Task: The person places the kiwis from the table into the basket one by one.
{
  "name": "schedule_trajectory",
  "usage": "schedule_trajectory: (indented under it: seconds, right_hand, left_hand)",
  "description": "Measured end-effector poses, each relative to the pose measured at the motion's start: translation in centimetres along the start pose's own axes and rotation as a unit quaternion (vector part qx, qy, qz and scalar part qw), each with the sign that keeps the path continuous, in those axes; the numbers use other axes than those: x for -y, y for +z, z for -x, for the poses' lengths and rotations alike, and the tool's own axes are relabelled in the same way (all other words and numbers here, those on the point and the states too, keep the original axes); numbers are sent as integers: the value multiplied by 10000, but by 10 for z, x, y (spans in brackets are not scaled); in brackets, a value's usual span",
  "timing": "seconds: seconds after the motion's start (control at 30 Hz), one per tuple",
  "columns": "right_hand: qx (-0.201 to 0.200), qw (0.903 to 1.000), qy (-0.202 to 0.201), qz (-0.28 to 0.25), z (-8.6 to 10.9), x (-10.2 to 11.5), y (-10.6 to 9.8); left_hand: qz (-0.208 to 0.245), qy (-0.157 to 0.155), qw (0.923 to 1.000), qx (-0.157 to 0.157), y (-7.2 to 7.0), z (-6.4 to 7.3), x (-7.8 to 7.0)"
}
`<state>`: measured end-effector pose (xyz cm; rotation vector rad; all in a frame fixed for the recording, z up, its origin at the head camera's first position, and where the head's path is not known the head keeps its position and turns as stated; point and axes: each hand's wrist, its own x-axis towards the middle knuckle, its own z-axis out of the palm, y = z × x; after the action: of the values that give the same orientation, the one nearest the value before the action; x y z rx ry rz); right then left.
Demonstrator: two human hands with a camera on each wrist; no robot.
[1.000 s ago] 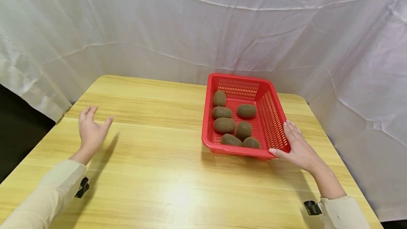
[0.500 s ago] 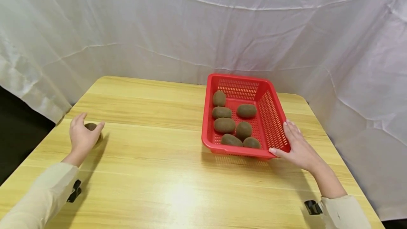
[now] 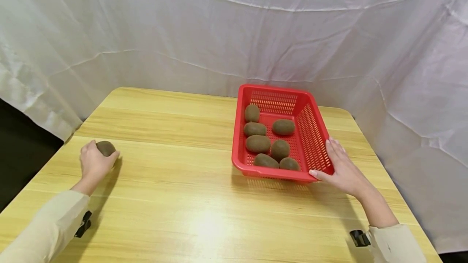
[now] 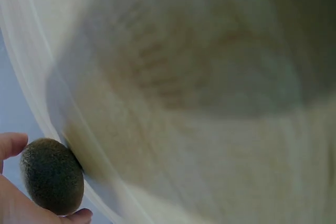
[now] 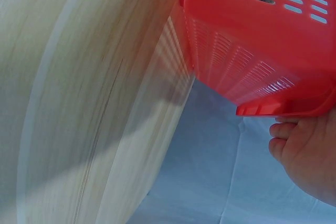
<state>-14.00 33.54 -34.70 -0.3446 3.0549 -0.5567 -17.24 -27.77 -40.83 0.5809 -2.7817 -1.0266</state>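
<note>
At the left of the head view, my left hand (image 3: 96, 163) grips a brown fuzzy kiwi (image 3: 106, 148) between thumb and fingers, low over the table. The left wrist view shows this same kiwi (image 4: 52, 177) flanked by the thumb and a fingertip. My right hand (image 3: 345, 171) holds the near right corner of a red plastic basket (image 3: 278, 173), thumb on the front rim and fingers along the right side. Several kiwis (image 3: 258, 144) lie inside on the slotted bottom, mostly toward its left and near sides. In the right wrist view, curled fingers (image 5: 283, 132) reach under the basket's rim.
The wooden table (image 3: 175, 206) has rounded far corners and a bright glare spot near its front. White cloth (image 3: 204, 31) hangs behind it and along the right side. A black clip-like piece sits at each cuff.
My left hand has come down and slightly toward the left, and its fingers have closed round a kiwi. My right hand and the basket stay where they were.
</note>
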Motion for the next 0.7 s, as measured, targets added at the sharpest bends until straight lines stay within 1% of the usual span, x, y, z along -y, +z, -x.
schedule_trajectory:
  seconds: [0.2, 0.33, 0.53, 0.7]
  right_hand:
    - [0, 10000, -12, -2, 0, 1, 0]
    - [3, 10000, -23, -26, 1, 1, 0]
    - [30, 10000, -2, -38, 1, 2, -1]
    - [43, 10000, 12, -32, 1, 2, -1]
  left_hand:
    - [-9, 123, 9999, 108, 2, -2, 0]
    - [2, 120, 9997, 235, 3, -2, 0]
    - [-52, -122, 9994, 314, 1, -1, -1]
    - [-144, -268, 9991, 307, -2, 1, -2]
